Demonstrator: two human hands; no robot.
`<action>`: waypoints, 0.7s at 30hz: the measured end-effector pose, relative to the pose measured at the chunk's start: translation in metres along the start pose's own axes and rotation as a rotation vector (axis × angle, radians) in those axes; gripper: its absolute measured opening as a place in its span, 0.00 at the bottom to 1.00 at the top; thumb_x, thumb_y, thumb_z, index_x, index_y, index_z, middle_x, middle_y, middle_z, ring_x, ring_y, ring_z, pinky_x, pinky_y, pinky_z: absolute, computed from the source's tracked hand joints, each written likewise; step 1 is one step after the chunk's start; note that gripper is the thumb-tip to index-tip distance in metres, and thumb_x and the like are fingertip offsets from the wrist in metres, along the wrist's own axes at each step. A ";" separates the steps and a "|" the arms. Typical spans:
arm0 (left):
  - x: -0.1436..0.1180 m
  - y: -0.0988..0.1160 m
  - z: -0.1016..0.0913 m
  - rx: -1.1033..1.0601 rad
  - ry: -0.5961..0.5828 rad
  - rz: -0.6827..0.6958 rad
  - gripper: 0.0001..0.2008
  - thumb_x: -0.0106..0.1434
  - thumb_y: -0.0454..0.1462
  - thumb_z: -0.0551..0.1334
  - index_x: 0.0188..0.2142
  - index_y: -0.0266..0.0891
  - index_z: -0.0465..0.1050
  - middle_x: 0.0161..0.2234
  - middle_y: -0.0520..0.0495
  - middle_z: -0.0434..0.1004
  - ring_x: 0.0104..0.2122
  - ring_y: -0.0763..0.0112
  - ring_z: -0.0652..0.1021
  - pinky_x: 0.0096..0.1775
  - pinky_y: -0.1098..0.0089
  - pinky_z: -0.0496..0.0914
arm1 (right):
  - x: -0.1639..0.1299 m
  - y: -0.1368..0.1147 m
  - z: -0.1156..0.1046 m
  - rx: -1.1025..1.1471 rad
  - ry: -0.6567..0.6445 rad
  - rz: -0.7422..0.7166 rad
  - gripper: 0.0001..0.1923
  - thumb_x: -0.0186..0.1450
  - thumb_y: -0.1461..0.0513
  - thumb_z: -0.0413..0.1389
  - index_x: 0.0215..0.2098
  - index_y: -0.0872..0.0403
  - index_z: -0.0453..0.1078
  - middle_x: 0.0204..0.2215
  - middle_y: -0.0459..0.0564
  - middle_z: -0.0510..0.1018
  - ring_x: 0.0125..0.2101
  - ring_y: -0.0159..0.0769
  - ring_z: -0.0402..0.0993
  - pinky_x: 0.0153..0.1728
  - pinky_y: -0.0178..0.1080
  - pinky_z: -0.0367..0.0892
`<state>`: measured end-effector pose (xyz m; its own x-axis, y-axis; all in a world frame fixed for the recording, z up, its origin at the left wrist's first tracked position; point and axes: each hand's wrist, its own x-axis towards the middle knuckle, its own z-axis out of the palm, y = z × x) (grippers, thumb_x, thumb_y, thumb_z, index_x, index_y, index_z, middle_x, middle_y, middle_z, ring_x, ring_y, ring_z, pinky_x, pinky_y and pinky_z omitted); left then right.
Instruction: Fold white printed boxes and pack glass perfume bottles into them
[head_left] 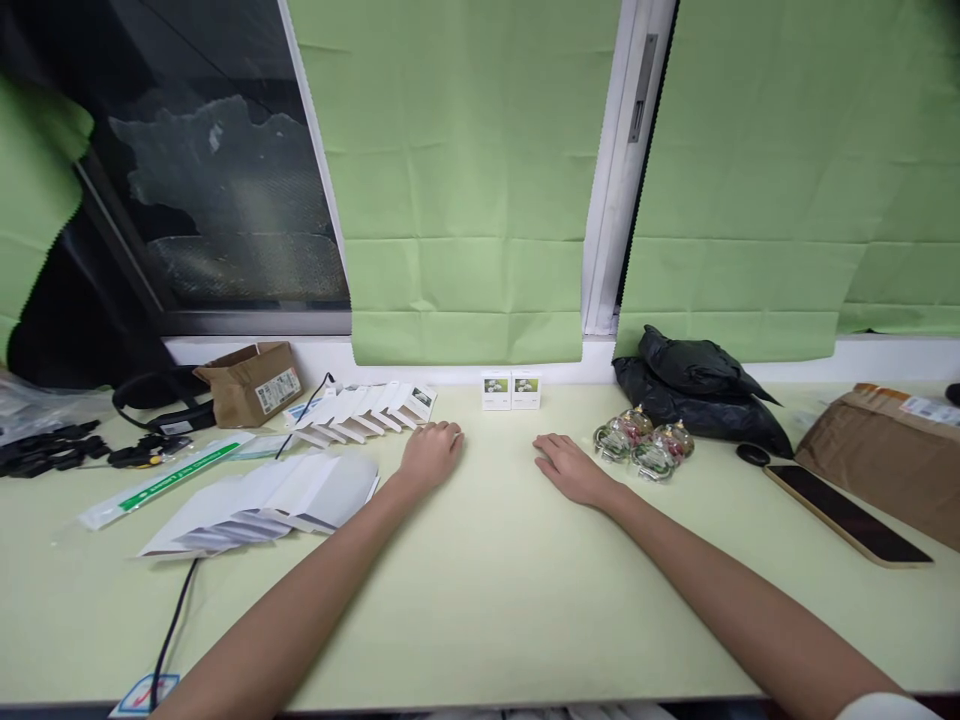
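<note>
My left hand [431,452] rests palm down on the pale green table [480,600], fingers curled under, holding nothing. It lies just right of a fanned row of flat white cartons [367,408]. My right hand [568,467] lies flat with fingers apart, empty, just left of a cluster of small glass bottles [645,445]. Two small white boxes [511,389] with green labels stand upright against the sill, beyond and between both hands. A spread of larger flat white sheets [270,500] lies left of my left forearm.
A black plastic bag [697,395] sits behind the bottles. A phone [847,514] and a brown parcel [892,450] lie at the right. At the left are an open cardboard box [251,382], black cables [52,447] and a long green-striped packet [165,480]. Green blinds hang behind.
</note>
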<state>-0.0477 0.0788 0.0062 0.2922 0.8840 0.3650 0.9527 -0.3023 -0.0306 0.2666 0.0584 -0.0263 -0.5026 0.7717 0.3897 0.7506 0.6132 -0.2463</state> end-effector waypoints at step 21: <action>-0.002 -0.029 -0.015 0.284 -0.041 -0.227 0.29 0.60 0.20 0.54 0.62 0.28 0.67 0.60 0.26 0.68 0.54 0.48 0.76 0.52 0.59 0.72 | 0.000 -0.002 0.000 -0.014 -0.014 0.015 0.17 0.77 0.59 0.46 0.59 0.56 0.67 0.56 0.60 0.74 0.58 0.49 0.67 0.61 0.51 0.63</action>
<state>-0.0770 0.0801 0.0205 0.0682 0.9324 0.3550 0.9771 0.0095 -0.2127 0.2651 0.0571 -0.0253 -0.4973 0.7832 0.3732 0.7639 0.5992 -0.2396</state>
